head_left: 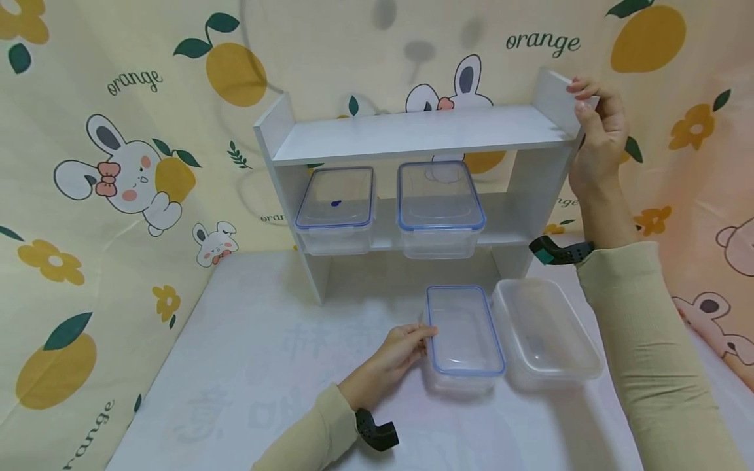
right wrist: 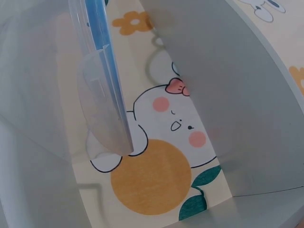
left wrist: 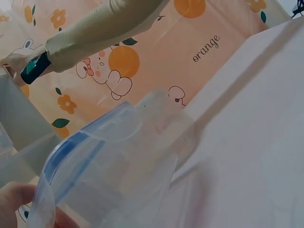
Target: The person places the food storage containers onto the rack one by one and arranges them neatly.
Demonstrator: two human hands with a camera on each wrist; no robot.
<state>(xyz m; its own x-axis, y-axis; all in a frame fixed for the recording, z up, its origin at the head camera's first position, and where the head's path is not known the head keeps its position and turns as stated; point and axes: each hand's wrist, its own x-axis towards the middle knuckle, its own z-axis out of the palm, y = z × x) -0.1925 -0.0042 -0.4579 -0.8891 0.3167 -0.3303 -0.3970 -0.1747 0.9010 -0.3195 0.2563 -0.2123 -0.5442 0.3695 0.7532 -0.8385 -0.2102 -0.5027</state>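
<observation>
My left hand [head_left: 396, 358] pinches the left rim of a clear plastic food container [head_left: 465, 333] with a blue-edged lid, which rests on the table before the shelf. In the left wrist view, its fingers [left wrist: 16, 202] hold that container's edge up close. My right hand [head_left: 602, 137] is raised and grips the top of the right side panel of a white two-tier shelf [head_left: 424, 134]. Beside the held container, a frosted plastic container [head_left: 548, 333] without a blue edge sits to the right. Most of the right hand's palm side is hidden.
Two more blue-lidded containers stand on the shelf's middle board, one at left [head_left: 336, 209] and one near the centre [head_left: 440, 203], both jutting past its front edge. The white tabletop [head_left: 247, 366] stretches out at left. A patterned cloth [head_left: 353, 59] hangs behind.
</observation>
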